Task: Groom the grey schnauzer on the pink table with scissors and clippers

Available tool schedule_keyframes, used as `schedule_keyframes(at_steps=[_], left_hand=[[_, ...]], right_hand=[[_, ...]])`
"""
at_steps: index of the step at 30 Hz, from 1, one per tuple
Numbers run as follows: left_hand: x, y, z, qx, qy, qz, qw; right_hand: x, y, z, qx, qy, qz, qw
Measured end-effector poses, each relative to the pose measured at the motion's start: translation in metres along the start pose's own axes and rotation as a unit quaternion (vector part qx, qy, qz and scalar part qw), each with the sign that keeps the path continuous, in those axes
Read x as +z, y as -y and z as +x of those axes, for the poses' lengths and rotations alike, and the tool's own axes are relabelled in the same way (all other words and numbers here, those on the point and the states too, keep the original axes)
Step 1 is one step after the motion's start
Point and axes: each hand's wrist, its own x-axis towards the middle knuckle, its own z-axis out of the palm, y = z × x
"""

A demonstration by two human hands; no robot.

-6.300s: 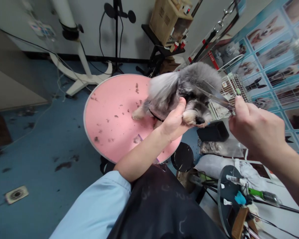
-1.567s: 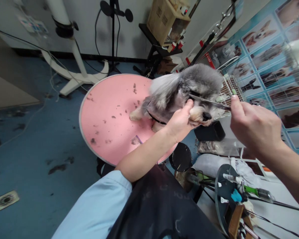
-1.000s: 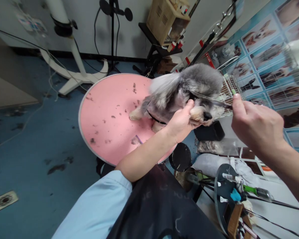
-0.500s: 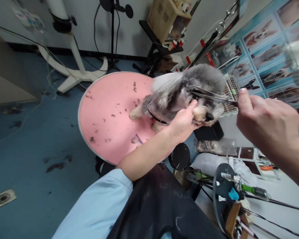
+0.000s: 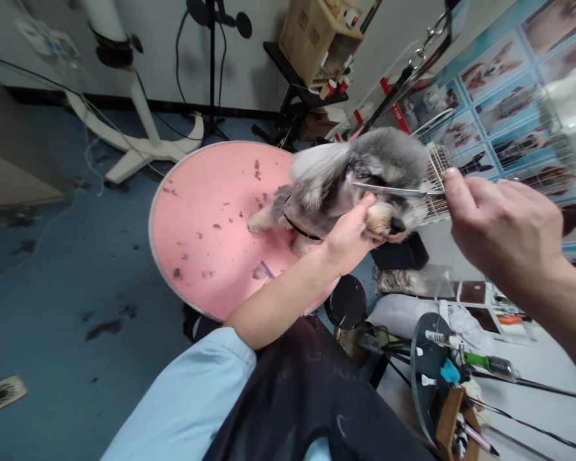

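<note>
A grey and white dog (image 5: 388,153) sits at the right side of a round pink grooming table (image 5: 196,218). My left hand (image 5: 350,234) is closed around the dog's muzzle and chin from below, the thumb on top beside the cheek. In my right hand (image 5: 509,218) is a pair of long scissors (image 5: 393,189), gripped at the handles. Their blades point left across the dog's face, near the eye and cheek, and look nearly closed together. My fingers partly hide the scissor handles. A dark strap runs across the dog's chest.
Hair clippings and a purple-edged comb (image 5: 267,269) lie on the table. A grooming arm with a chain (image 5: 422,48) rises behind the dog. At lower right stands a round glass stand (image 5: 425,371) with a green-handled brush (image 5: 489,363). A white stand (image 5: 146,109) is at upper left.
The scissors have swung from a downward slant to almost level, and their blades have come together. My right hand has shifted slightly left. My left hand still supports the dog's muzzle.
</note>
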Motion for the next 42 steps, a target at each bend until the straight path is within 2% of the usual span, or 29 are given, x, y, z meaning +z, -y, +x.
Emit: schedule_keyframes(at_steps=[2,3,4,5,6,7,9,12,13,15,16,18,19,21,23,25,26,27,29,31,32,33,35,37,38,39,40,41,42], left_hand=[[-0.023,-0.004,-0.003,-0.001,-0.014,0.001,1.0],[-0.035,-0.007,-0.005,0.002,-0.049,0.002,0.999],[-0.047,-0.01,-0.007,0.015,-0.115,0.001,0.993],[-0.055,-0.013,-0.008,0.03,-0.18,0.004,0.983],[-0.061,-0.017,-0.008,0.036,-0.209,0.012,0.977],[-0.062,-0.02,-0.009,0.04,-0.221,0.023,0.974],[-0.056,-0.024,-0.01,0.047,-0.18,0.058,0.981],[-0.037,-0.026,-0.011,0.074,-0.091,0.135,0.984],[-0.033,-0.028,-0.011,0.079,-0.085,0.168,0.979],[-0.029,-0.033,-0.012,0.095,-0.133,0.244,0.956],[-0.028,-0.038,-0.012,0.119,-0.179,0.282,0.935],[-0.025,-0.051,-0.015,0.207,-0.264,0.352,0.874],[-0.021,-0.059,-0.017,0.26,-0.284,0.388,0.838],[-0.006,-0.073,-0.023,0.334,-0.266,0.488,0.761],[0.014,-0.082,-0.028,0.33,-0.215,0.628,0.671],[0.035,-0.085,-0.031,0.275,-0.188,0.746,0.576],[0.043,-0.085,-0.032,0.246,-0.187,0.784,0.538],[0.051,-0.085,-0.034,0.228,-0.188,0.808,0.511],[0.061,-0.087,-0.041,0.212,-0.177,0.829,0.485],[0.065,-0.096,-0.055,0.201,-0.145,0.836,0.49],[0.065,-0.103,-0.065,0.196,-0.127,0.832,0.503],[0.064,-0.113,-0.076,0.198,-0.115,0.821,0.523],[0.054,-0.135,-0.099,0.24,-0.123,0.764,0.586],[0.032,-0.152,-0.118,0.352,-0.194,0.65,0.645],[0.017,-0.155,-0.123,0.395,-0.253,0.598,0.65],[0.001,-0.152,-0.125,0.409,-0.315,0.566,0.643],[-0.015,-0.145,-0.123,0.371,-0.35,0.542,0.668],[-0.031,-0.132,-0.116,0.3,-0.359,0.512,0.72],[-0.044,-0.116,-0.107,0.253,-0.354,0.501,0.748]], right_hand=[[0.017,-0.007,-0.012,0.029,-0.038,0.1,0.994],[0.029,-0.006,-0.023,0.055,-0.056,0.16,0.984],[0.043,-0.001,-0.037,0.087,-0.064,0.224,0.969],[0.058,0.011,-0.052,0.124,-0.06,0.284,0.949],[0.075,0.03,-0.067,0.165,-0.033,0.342,0.925],[0.092,0.058,-0.08,0.204,0.031,0.389,0.898],[0.122,0.132,-0.1,0.245,0.248,0.441,0.827],[0.149,0.259,-0.107,0.21,0.361,0.499,0.759],[0.152,0.296,-0.104,0.197,0.377,0.514,0.745],[0.154,0.352,-0.097,0.164,0.416,0.535,0.717],[0.154,0.371,-0.094,0.15,0.428,0.542,0.708],[0.152,0.393,-0.088,0.128,0.441,0.553,0.695],[0.151,0.398,-0.087,0.12,0.441,0.559,0.692],[0.151,0.402,-0.085,0.109,0.436,0.569,0.689],[0.15,0.403,-0.085,0.102,0.427,0.575,0.69],[0.149,0.406,-0.084,0.095,0.419,0.58,0.692],[0.148,0.407,-0.083,0.09,0.416,0.583,0.692],[0.146,0.409,-0.081,0.084,0.413,0.587,0.691],[0.144,0.41,-0.078,0.069,0.401,0.6,0.689],[0.143,0.406,-0.077,0.054,0.378,0.619,0.686],[0.144,0.402,-0.078,0.048,0.362,0.631,0.685],[0.146,0.398,-0.082,0.044,0.345,0.642,0.683],[0.154,0.387,-0.096,0.045,0.311,0.665,0.678],[0.165,0.377,-0.118,0.06,0.284,0.679,0.675],[0.171,0.373,-0.129,0.084,0.267,0.692,0.665],[0.177,0.37,-0.14,0.126,0.242,0.71,0.649],[0.182,0.366,-0.15,0.184,0.205,0.73,0.625],[0.185,0.361,-0.156,0.25,0.152,0.748,0.596],[0.185,0.354,-0.16,0.316,0.084,0.757,0.565]])
